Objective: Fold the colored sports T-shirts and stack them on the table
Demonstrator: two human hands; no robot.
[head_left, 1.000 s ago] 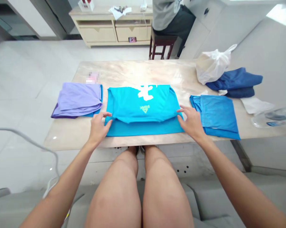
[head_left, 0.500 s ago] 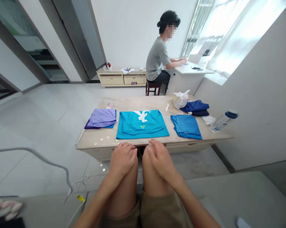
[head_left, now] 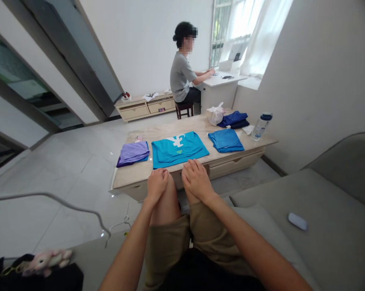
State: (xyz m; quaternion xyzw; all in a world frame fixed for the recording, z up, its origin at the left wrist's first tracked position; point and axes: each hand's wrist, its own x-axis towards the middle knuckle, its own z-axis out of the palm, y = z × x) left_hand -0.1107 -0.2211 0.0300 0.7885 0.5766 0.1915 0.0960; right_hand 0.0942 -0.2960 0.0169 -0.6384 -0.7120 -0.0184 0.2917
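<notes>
My left hand (head_left: pixel 157 186) rests on my left knee, its fingers draped over the kneecap and holding nothing. On the other knee lies my right hand (head_left: pixel 197 180), fingers stretched flat and also bare. Just beyond both hands, on the low table (head_left: pixel 131 178), is a folded turquoise shirt (head_left: pixel 182 151) with a white figure and a small yellow-green print. Left of it sits a stack of folded cloth, lilac (head_left: pixel 134 151) on top with purple and blue beneath. A folded blue garment (head_left: pixel 227 140) lies to the right.
Toward the table's far right are a white plastic bag (head_left: pixel 215 114), dark blue clothes (head_left: pixel 233 119) and a clear water bottle (head_left: pixel 262 127). Another person (head_left: pixel 182 74) sits at a white desk (head_left: pixel 223 79). Beside me on the grey sofa (head_left: pixel 321 194) lies a white oval object (head_left: pixel 297 221).
The camera view has turned and tilted, bringing more of the sofa and my lap into sight. My hands stay on my knees, and the folded clothes remain in place.
</notes>
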